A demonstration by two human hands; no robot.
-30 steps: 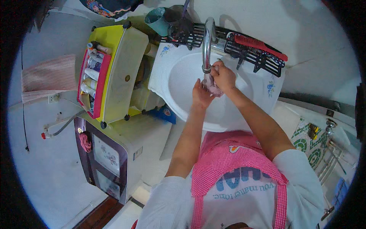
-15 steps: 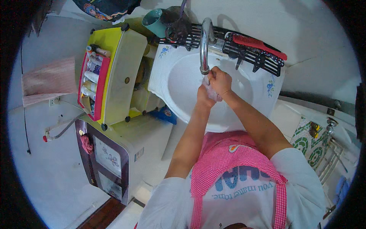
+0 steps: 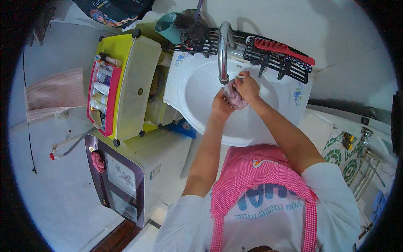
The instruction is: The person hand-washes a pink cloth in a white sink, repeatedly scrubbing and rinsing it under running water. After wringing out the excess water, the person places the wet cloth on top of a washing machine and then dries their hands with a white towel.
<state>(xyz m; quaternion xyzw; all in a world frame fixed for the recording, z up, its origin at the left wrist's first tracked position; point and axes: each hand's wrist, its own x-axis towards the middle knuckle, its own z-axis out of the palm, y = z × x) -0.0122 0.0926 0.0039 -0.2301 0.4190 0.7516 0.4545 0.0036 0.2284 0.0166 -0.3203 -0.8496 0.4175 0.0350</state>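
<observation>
A wet, crumpled pinkish cloth (image 3: pixel 236 100) is bunched between my hands, over the white washbasin (image 3: pixel 201 90) and just below the spout of the chrome faucet (image 3: pixel 224 50). My left hand (image 3: pixel 222 103) grips the cloth's left side. From the right, my right hand (image 3: pixel 247 87) holds its upper edge with the fingers curled. Parts of the fingers are hidden behind the cloth.
Behind the faucet, a black slotted rack (image 3: pixel 277 63) carries a red comb (image 3: pixel 279 47) and a hairbrush. A teal cup (image 3: pixel 168 27) stands at its left end. Left of the basin are a pink-edged bin of bottles (image 3: pixel 110 98) and a washing machine (image 3: pixel 157 159).
My hands have moved slightly apart and the cloth is spread more openly between them. Its pink folds show more now. The view has shifted a little.
</observation>
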